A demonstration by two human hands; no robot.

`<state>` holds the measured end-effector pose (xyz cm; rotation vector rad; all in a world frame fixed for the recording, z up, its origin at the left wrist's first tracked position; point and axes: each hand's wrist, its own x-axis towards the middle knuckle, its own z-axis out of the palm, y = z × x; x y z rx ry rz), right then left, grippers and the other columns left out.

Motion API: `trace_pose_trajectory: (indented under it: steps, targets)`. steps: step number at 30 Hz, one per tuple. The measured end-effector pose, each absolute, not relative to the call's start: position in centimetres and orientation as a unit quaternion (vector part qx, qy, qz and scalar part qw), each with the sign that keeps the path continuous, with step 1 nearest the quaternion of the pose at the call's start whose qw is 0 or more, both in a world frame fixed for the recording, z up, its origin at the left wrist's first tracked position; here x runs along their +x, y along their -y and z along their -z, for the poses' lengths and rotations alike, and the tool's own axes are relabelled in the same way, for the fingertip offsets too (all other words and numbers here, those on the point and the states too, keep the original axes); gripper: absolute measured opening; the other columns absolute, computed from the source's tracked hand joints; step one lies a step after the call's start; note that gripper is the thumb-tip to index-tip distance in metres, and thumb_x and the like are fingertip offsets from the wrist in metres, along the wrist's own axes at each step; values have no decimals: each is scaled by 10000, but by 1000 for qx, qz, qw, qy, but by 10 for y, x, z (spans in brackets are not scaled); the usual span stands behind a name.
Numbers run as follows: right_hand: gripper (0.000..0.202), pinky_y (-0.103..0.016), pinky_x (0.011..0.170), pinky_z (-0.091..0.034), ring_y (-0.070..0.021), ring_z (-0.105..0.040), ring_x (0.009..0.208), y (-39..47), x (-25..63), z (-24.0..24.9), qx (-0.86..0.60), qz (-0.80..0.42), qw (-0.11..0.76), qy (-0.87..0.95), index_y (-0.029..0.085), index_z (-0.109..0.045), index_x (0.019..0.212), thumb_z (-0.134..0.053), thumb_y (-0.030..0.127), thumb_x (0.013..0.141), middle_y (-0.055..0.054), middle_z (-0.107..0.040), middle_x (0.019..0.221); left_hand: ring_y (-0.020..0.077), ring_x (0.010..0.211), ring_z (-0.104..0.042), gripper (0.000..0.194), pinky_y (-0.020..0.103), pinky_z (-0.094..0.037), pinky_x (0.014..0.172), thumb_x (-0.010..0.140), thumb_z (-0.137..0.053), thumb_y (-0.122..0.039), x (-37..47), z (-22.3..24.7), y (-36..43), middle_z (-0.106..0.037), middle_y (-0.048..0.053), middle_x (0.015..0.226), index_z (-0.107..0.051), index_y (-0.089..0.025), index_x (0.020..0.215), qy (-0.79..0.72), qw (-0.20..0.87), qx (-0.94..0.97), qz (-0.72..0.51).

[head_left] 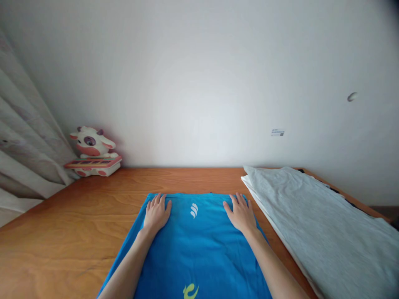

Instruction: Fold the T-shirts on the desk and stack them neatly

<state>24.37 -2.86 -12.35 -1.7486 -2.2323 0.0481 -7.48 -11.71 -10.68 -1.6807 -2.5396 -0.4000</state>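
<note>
A blue garment (199,236), perhaps a shirt, lies spread flat in front of me with a white mark near its far edge and a yellow-green one lower down. My left hand (157,212) rests palm down on its far left corner, fingers stretched out. On the far right corner lies my right hand (240,212), also flat with the fingers spread. Both hands touch the cloth and neither grips it. The near end of the garment runs out of view at the bottom.
A wooden table (62,220) reaches back to a white wall (199,83). Grey folded cloth (321,224) lies along the right side. At the back left stands a cow-shaped toy keyboard (96,153), beside a pale curtain (25,137).
</note>
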Motion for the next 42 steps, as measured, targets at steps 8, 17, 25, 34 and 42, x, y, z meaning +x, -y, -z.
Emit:
trace_pose_trajectory:
  steps: [8, 17, 25, 34, 42]
  targets:
    - [781, -550, 1027, -392, -420, -548, 1255, 37, 245, 116, -626, 23, 199, 753, 145, -662, 1302, -512, 776, 867, -248, -608, 1354, 446, 1238, -567, 729, 571, -467, 995, 908, -417, -678, -87, 100, 125, -625, 236, 1321, -648, -109, 1300, 855, 77, -493, 139]
    - [267, -310, 923, -468, -246, -666, 1081, 53, 244, 100, -601, -101, 222, 761, 187, -696, 1130, -538, 365, 1010, -112, -717, 1105, 325, 1105, -675, 418, 418, -485, 996, 978, -338, -466, -87, 102, 108, -742, 142, 1127, -658, -221, 1088, 760, 36, -624, 179]
    - [237, -290, 756, -493, -255, -744, 939, 75, 284, 75, -633, -125, 218, 732, 163, -637, 1140, -481, 308, 1038, -110, -768, 968, 353, 914, -758, 389, 382, -532, 756, 1007, -326, -461, -37, 72, 66, -803, 102, 953, -582, -259, 1219, 789, -49, -591, 163]
    - [411, -326, 657, -561, -267, -775, 860, 145, 370, 26, -563, -158, 437, 684, 272, -588, 1280, -328, 495, 1053, -98, -794, 1041, 340, 945, -737, 443, 355, -540, 775, 922, -424, -533, 66, 5, -7, -775, 86, 954, -588, -222, 1192, 650, -33, -655, 384]
    - [445, -369, 793, -558, -308, -740, 1006, 81, 513, -18, -742, -81, 368, 555, 201, -563, 1314, -393, 480, 1012, -150, -762, 1132, 330, 1211, -634, 394, 416, -460, 1034, 1018, -457, -381, 306, -96, -132, -683, 156, 1296, -555, -186, 1346, 510, -21, -781, 360]
